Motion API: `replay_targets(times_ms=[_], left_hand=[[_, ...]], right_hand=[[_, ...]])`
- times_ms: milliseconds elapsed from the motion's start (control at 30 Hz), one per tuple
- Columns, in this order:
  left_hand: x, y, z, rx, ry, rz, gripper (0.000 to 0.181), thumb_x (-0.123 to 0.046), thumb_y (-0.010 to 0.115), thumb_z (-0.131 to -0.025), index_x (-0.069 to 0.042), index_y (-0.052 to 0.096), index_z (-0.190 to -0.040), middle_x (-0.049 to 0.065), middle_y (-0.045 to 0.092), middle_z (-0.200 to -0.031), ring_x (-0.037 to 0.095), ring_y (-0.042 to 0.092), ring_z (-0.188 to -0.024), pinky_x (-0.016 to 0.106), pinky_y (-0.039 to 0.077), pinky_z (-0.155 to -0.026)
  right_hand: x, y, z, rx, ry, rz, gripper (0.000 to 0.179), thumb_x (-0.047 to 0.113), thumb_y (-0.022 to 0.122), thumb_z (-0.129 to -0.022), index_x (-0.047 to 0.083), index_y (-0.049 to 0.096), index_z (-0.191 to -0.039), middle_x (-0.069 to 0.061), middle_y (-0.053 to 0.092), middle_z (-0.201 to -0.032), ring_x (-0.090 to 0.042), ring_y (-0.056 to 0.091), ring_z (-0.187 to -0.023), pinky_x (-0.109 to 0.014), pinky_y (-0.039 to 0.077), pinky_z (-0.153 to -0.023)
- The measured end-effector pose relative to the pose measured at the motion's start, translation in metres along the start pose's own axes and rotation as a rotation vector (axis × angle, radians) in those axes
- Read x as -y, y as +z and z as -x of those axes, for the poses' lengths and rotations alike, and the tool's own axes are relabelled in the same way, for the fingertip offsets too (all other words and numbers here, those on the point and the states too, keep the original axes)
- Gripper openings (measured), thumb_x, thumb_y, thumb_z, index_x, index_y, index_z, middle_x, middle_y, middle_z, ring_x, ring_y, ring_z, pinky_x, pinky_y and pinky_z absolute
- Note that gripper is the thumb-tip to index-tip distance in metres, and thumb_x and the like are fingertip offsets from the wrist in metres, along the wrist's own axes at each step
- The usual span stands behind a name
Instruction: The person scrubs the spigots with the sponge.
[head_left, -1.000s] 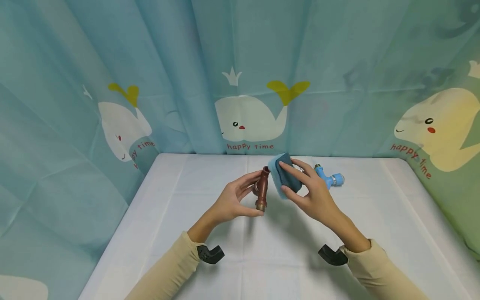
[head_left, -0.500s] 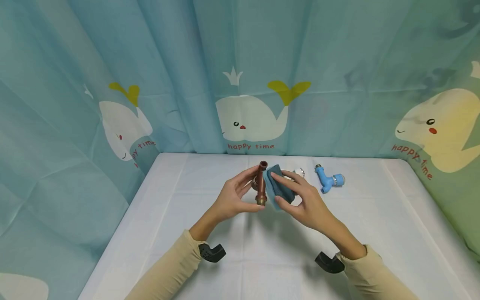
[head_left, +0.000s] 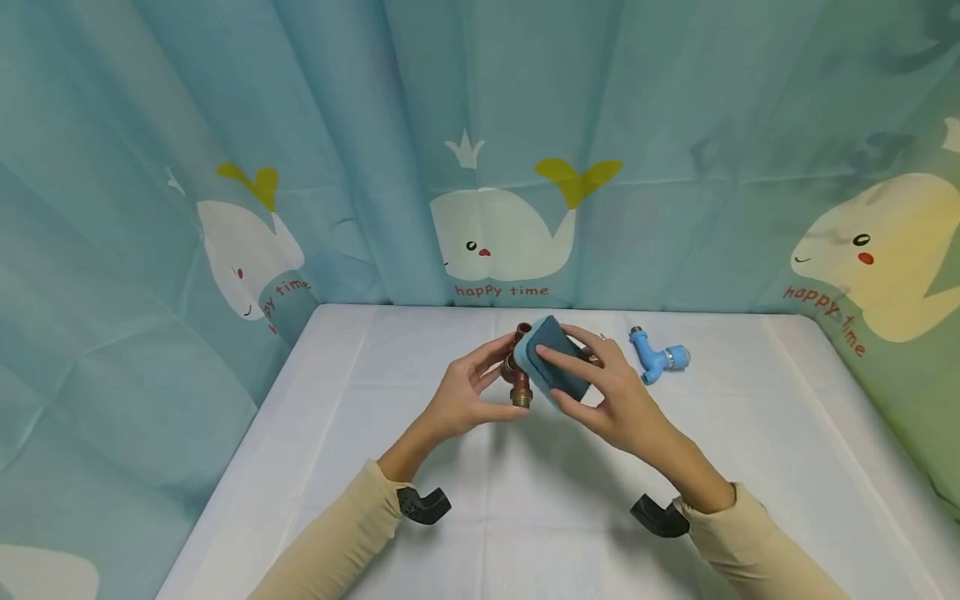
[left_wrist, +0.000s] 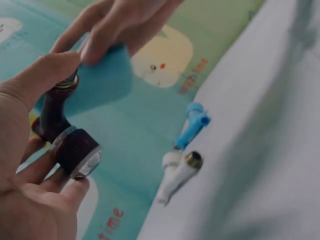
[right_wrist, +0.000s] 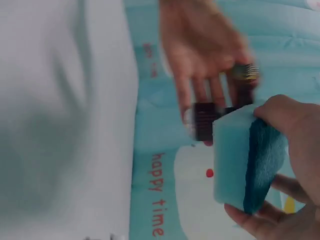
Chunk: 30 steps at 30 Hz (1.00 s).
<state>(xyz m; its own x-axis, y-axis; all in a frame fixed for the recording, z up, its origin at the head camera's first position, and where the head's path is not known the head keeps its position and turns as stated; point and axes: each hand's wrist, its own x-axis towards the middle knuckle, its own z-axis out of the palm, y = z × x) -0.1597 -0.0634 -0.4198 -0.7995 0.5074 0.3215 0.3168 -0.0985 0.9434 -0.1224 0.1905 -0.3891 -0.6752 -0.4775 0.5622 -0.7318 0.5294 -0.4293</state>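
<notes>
My left hand (head_left: 465, 400) holds a reddish-brown tap (head_left: 521, 390) off the table, thumb at its brass threaded end and fingers behind the body. In the left wrist view, the dark ribbed knob (left_wrist: 76, 150) of this tap points toward the lower right. A two-layer sponge (right_wrist: 232, 160), pale blue foam with a dark blue scouring face, is gripped by my right hand (head_left: 626, 404) between thumb and fingers. Its foam side faces the tap and overlaps the tap's middle in the head view, hiding part of the body.
A blue plastic tap (head_left: 654, 360) lies on the white tabletop (head_left: 750, 467) at the back right. Beside it is a white tap (left_wrist: 175, 175), mostly hidden behind my right hand in the head view. A whale-print curtain (head_left: 360, 208) surrounds the table's back and sides.
The sponge has moved left from beside the tap's upper end, dipped down along it, then risen slightly across its middle. The left hand has barely shifted, still holding the tap.
</notes>
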Motion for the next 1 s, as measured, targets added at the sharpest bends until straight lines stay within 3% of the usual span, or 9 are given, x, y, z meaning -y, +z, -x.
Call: replay_targets(times_ms=[100, 200, 300, 467, 600, 700, 800, 900, 1000], left_hand=[[0.000, 0.001, 0.000, -0.011, -0.046, 0.030, 0.092, 0.006, 0.084, -0.079, -0.006, 0.039, -0.157, 0.012, 0.045, -0.156, 0.026, 0.043, -0.145, 0.038, 0.040, -0.115], [0.000, 0.002, -0.001, -0.031, -0.086, 0.062, 0.090, 0.005, 0.084, -0.079, -0.006, 0.040, -0.157, 0.013, 0.047, -0.154, 0.027, 0.045, -0.144, 0.038, 0.041, -0.114], [0.001, 0.003, -0.002, -0.027, -0.100, 0.078, 0.087, 0.003, 0.084, -0.081, -0.007, 0.041, -0.156, 0.013, 0.046, -0.154, 0.027, 0.045, -0.144, 0.038, 0.042, -0.113], [0.000, 0.005, -0.002, 0.011, -0.104, 0.137, 0.088, -0.001, 0.086, -0.080, -0.004, 0.041, -0.155, 0.014, 0.045, -0.155, 0.028, 0.044, -0.144, 0.037, 0.045, -0.112], [0.000, 0.007, 0.001, 0.031, -0.126, 0.176, 0.089, -0.003, 0.087, -0.080, 0.000, 0.040, -0.155, 0.018, 0.047, -0.151, 0.030, 0.047, -0.141, 0.038, 0.047, -0.110], [0.001, 0.007, 0.000, 0.024, -0.120, 0.139, 0.087, -0.002, 0.087, -0.080, -0.002, 0.042, -0.154, 0.015, 0.050, -0.149, 0.027, 0.049, -0.139, 0.036, 0.046, -0.110], [0.000, 0.008, -0.002, 0.021, -0.093, 0.068, 0.085, 0.002, 0.087, -0.078, -0.006, 0.047, -0.153, 0.009, 0.052, -0.149, 0.023, 0.050, -0.137, 0.035, 0.044, -0.112], [-0.001, 0.009, -0.002, 0.026, -0.082, 0.025, 0.085, 0.006, 0.087, -0.076, -0.006, 0.049, -0.151, 0.007, 0.054, -0.149, 0.020, 0.050, -0.137, 0.034, 0.042, -0.114], [-0.001, 0.010, -0.002, 0.029, -0.110, 0.011, 0.085, 0.005, 0.086, -0.077, -0.005, 0.047, -0.152, 0.006, 0.052, -0.151, 0.017, 0.048, -0.139, 0.033, 0.041, -0.114]], right_hand=[[0.001, 0.001, 0.001, 0.023, -0.027, 0.012, 0.062, 0.013, 0.083, -0.086, 0.021, 0.063, -0.144, -0.018, 0.044, -0.155, -0.037, 0.051, -0.130, -0.047, 0.055, -0.081], [0.004, -0.002, 0.001, 0.025, -0.022, -0.030, 0.061, 0.012, 0.084, -0.085, 0.022, 0.064, -0.142, -0.015, 0.044, -0.155, -0.034, 0.053, -0.127, -0.057, 0.049, -0.099], [0.005, -0.003, 0.000, 0.002, -0.027, -0.050, 0.061, 0.012, 0.085, -0.084, 0.023, 0.065, -0.141, -0.012, 0.043, -0.157, -0.031, 0.053, -0.126, -0.059, 0.043, -0.103], [0.001, 0.003, -0.002, -0.009, -0.098, 0.090, 0.064, 0.012, 0.086, -0.084, 0.024, 0.063, -0.143, -0.018, 0.044, -0.155, -0.035, 0.051, -0.113, -0.050, 0.051, -0.085], [-0.007, 0.004, -0.005, -0.082, -0.107, 0.232, 0.066, 0.008, 0.088, -0.080, 0.025, 0.065, -0.140, -0.020, 0.046, -0.153, -0.039, 0.050, -0.106, -0.049, 0.054, -0.078], [-0.009, 0.001, -0.006, -0.101, -0.115, 0.237, 0.063, 0.011, 0.087, -0.082, 0.025, 0.066, -0.139, -0.020, 0.045, -0.154, -0.039, 0.051, -0.108, -0.048, 0.054, -0.077], [-0.006, -0.001, -0.006, -0.057, -0.144, 0.240, 0.064, 0.012, 0.088, -0.082, 0.026, 0.065, -0.140, -0.019, 0.044, -0.155, -0.038, 0.051, -0.109, -0.046, 0.056, -0.077], [-0.010, -0.003, -0.010, -0.041, -0.202, 0.355, 0.065, 0.011, 0.089, -0.080, 0.028, 0.066, -0.139, -0.020, 0.047, -0.152, -0.040, 0.052, -0.103, -0.047, 0.057, -0.074], [-0.019, -0.005, -0.013, -0.071, -0.235, 0.477, 0.067, 0.010, 0.092, -0.075, 0.027, 0.068, -0.136, -0.022, 0.049, -0.149, -0.043, 0.054, -0.099, -0.049, 0.056, -0.073]])
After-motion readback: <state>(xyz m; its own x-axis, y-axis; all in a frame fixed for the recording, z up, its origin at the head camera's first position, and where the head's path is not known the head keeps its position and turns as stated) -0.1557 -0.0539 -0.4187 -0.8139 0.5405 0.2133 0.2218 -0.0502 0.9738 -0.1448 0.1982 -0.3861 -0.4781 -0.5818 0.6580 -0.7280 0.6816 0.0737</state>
